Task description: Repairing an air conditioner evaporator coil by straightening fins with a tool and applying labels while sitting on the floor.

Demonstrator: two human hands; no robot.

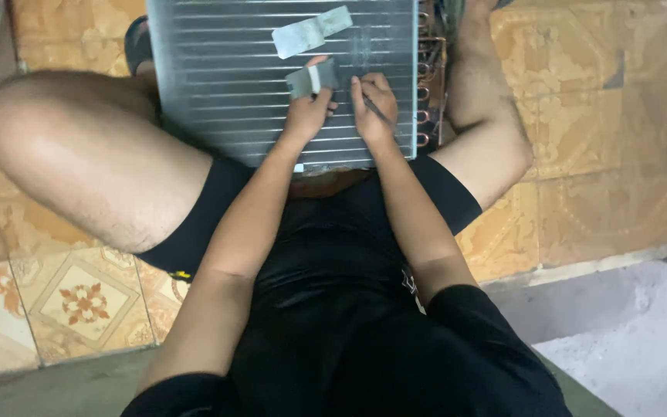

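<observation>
My left hand [306, 112] pinches a small grey metal patch [312, 78] flat against the finned coil panel [218, 77] propped between my knees, while my right hand [374, 108], just beside it on the panel's face, is closed around a thin dark tool [380, 114]. If the tool skids, I judge it could bend the soft fins. A second patch [312, 32] lies higher up the panel.
</observation>
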